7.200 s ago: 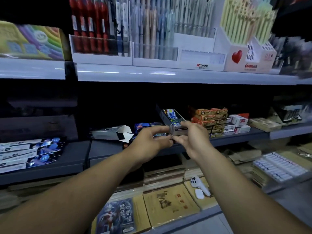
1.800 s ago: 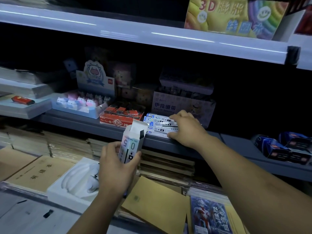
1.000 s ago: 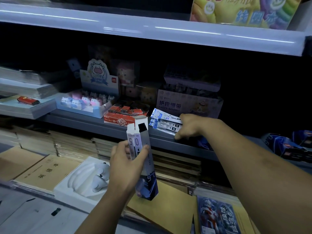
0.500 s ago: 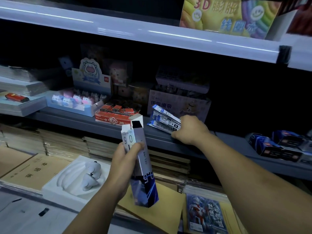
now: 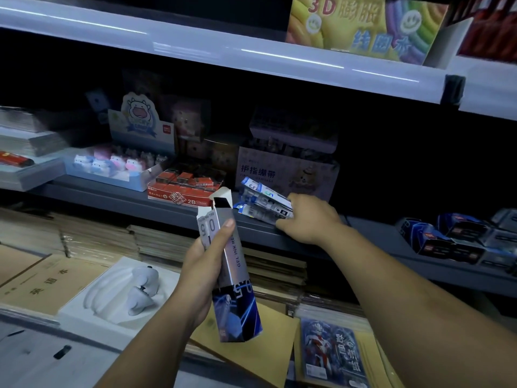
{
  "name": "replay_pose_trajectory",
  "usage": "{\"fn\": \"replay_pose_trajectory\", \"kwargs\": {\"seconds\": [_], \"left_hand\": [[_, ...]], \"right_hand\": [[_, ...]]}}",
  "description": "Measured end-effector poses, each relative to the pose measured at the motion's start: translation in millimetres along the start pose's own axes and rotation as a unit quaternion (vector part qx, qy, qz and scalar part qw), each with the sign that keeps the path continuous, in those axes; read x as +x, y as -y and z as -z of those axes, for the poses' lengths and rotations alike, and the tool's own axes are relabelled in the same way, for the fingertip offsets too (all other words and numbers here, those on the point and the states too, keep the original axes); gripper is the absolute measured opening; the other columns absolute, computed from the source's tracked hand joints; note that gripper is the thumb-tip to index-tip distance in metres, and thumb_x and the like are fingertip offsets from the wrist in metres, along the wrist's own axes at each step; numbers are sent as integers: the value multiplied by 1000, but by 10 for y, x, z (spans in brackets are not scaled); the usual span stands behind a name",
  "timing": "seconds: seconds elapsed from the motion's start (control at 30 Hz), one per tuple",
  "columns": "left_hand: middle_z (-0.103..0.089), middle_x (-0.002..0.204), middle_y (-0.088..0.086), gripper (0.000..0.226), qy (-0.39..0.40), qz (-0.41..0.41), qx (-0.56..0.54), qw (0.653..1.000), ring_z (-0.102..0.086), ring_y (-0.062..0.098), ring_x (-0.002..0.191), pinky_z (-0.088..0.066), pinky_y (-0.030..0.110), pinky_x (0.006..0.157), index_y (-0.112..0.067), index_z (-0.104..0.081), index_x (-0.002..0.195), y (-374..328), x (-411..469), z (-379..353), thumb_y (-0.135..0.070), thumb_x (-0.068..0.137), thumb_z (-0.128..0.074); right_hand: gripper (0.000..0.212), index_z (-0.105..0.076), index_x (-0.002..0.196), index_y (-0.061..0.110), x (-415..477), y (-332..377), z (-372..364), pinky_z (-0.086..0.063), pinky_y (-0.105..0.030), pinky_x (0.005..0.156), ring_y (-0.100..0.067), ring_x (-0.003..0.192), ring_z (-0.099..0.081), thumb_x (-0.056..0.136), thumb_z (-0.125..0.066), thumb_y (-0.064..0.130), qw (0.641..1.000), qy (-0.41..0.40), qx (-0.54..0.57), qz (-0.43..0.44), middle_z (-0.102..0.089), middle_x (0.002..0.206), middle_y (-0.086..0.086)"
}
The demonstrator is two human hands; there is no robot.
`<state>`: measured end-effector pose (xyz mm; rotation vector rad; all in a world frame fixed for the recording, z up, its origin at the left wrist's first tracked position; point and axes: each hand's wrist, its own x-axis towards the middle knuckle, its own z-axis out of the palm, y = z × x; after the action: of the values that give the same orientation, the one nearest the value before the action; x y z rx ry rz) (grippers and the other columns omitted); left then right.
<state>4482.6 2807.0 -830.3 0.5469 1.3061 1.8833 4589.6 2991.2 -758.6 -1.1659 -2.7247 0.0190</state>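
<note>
Head view: looked forward and down on a dim stationery display.

Gripped a tall gel ink refill box (image 5: 232, 264) in the left hand (image 5: 201, 273), with fingers and thumb curled round its middle. Held it near upright, low and in front of the body, with the top flap folded back and the mouth open upward.

Clasped 1 small stack of flat refill packets (image 5: 263, 204) by its right end in the right hand (image 5: 307, 219), fingers curled over it. Found the stack at the front of the grey shelf (image 5: 98, 191), just right of a red 2B box (image 5: 181, 189) and in front of a finger bandage carton (image 5: 279, 172). Appeared tilted, with the left end raised off the shelf.

Placed the packets above and to the right of the box mouth, near but apart. Ran their long axis roughly left to right, almost crosswise to the upright box. Put the right hand on them and the left hand well below.

Judged the coming move to need a turn, so the stack goes end-first down into the mouth.
</note>
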Motion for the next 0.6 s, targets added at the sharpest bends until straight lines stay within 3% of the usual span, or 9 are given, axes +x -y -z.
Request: {"fn": "replay_pose_trajectory", "kwargs": {"seconds": [0.13,0.27,0.43,0.53,0.6], "left_hand": [[-72,84,3,45,-1,7,-5,1000,-70,19,79,-54,36,70,-21,-69,113,-12,-15,0,-53,82,-73],[-75,94,8,43,-4,3,0,1000,-71,20,85,-55,35,72,-21,-68,114,-17,-12,8,-50,83,-72],[-76,102,9,50,-7,2,-1,1000,-72,23,93,-56,37,76,-23,-67,118,-13,12,27,-53,79,-73],[-75,91,6,51,-13,-2,-3,1000,-71,21,86,-55,35,72,-21,-67,116,-28,14,16,-52,76,-73],[-75,89,5,47,-14,-1,-4,1000,-71,20,83,-55,34,70,-21,-68,114,-33,9,14,-51,78,-73]], "right_hand": [[55,-55,124,18,94,0,64,-43,-35,81,-29,112,-57,90,-66,59,998,58,4,3,-58,122,-6],[46,-57,108,20,147,1,101,-42,-34,76,-26,98,-55,86,-72,58,998,59,27,-6,-64,119,-6],[66,-58,128,13,195,17,121,-50,-36,93,-29,117,-58,82,-78,56,994,77,71,-23,-60,136,-11],[86,-50,142,8,232,24,155,-47,-38,104,-31,128,-54,79,-82,57,990,112,79,-30,-54,145,-12],[69,-58,124,8,266,43,176,-50,-36,90,-29,111,-59,78,-83,53,989,128,69,-28,-61,124,-9]]}}
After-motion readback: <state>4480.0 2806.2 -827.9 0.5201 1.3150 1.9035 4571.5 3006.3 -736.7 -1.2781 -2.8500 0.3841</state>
